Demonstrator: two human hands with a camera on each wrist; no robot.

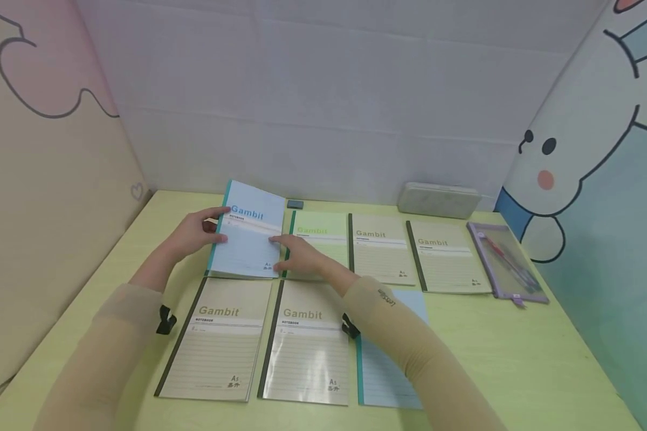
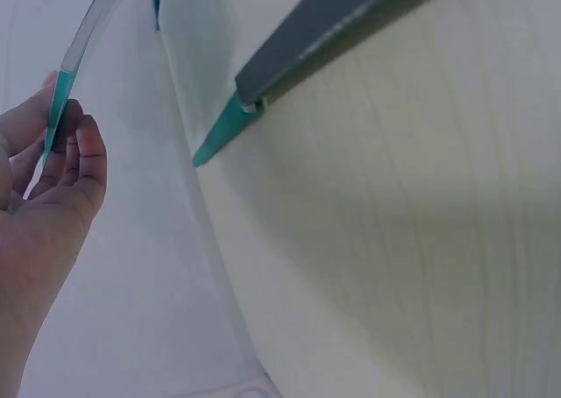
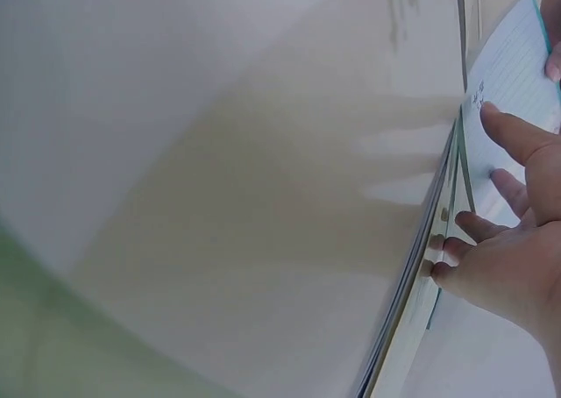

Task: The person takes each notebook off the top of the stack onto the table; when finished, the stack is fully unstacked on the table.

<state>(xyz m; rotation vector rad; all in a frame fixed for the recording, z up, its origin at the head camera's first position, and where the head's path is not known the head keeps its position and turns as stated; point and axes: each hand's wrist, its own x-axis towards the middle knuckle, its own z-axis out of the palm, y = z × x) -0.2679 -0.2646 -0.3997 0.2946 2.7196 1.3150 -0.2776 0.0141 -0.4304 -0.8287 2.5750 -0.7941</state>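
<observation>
My left hand (image 1: 190,234) pinches the teal spine of a light-blue notebook (image 1: 248,242) at the back left. In the left wrist view this spine is between thumb and fingers, off the table. My right hand (image 1: 306,257) reaches over to the same notebook's right edge. In the right wrist view its fingers are spread, with thumb and index finger at the pale cover (image 3: 504,109). Directly below the right hand lies a green notebook (image 1: 320,222), partly covered by it. Another teal spine (image 2: 219,135) shows beyond a dark spine in the left wrist view.
Two cream notebooks, one front left (image 1: 215,353) and one front middle (image 1: 304,359), lie beside a blue one (image 1: 383,371) partly under my right sleeve. Two more cream notebooks (image 1: 383,257), a purple mesh pouch (image 1: 480,251) with pens, a grey case (image 1: 439,200) and a small dark block (image 1: 295,204) are farther back.
</observation>
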